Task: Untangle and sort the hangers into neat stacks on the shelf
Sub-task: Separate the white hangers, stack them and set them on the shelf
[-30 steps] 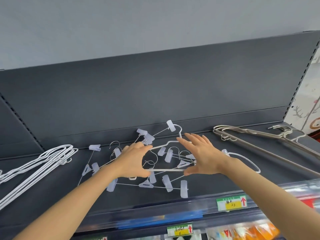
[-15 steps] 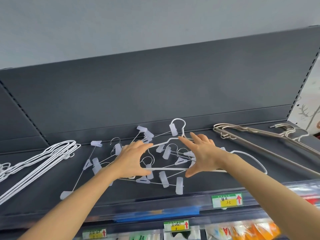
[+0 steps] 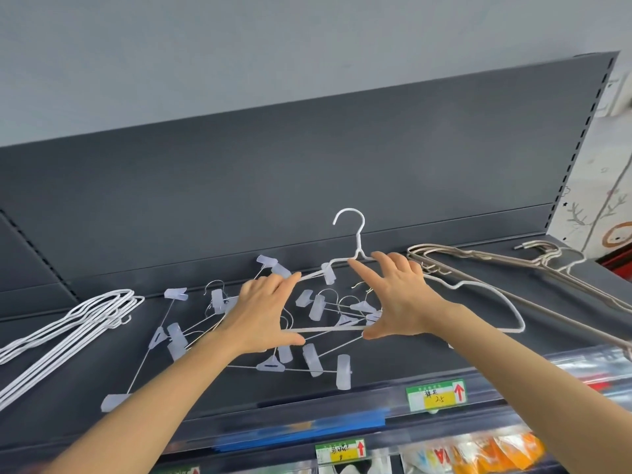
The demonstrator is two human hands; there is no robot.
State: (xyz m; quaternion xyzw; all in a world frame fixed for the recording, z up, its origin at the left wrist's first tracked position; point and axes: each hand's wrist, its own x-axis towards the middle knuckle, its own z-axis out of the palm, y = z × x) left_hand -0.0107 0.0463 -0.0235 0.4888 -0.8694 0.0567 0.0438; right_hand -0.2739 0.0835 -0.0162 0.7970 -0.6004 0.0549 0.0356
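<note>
You have the white hanger (image 3: 358, 239) in both hands, over the tangle of clip hangers (image 3: 309, 362) in the middle of the shelf (image 3: 376, 384). Your left hand (image 3: 263, 313) and right hand (image 3: 400, 299) each span its frame in a wide pinch. The thumb is under the bottom bar and the forefinger up on the shoulder wire, while the other fingers are loosely spread and hold nothing else.

The step in hand looks like freeing this 1 hanger from the pile. Lift it straight up and slowly, level from side to side. Watch the bottom bar, because thin wires of the clip hangers cross just beneath it and a small hook could ride up with it. If anything does come along, stop and tip the frame so it slides off; do not yank. I would then carry it to the stack of white hangers (image 3: 85, 319) at the left. That stack is well apart from the beige hangers (image 3: 513, 271) at the right, which seem a different sort.

The hanger's hook points up and away from you, toward the dark back panel (image 3: 307, 200). Its long axis runs left to right along the shelf, with the right shoulder reaching out past your right wrist
</note>
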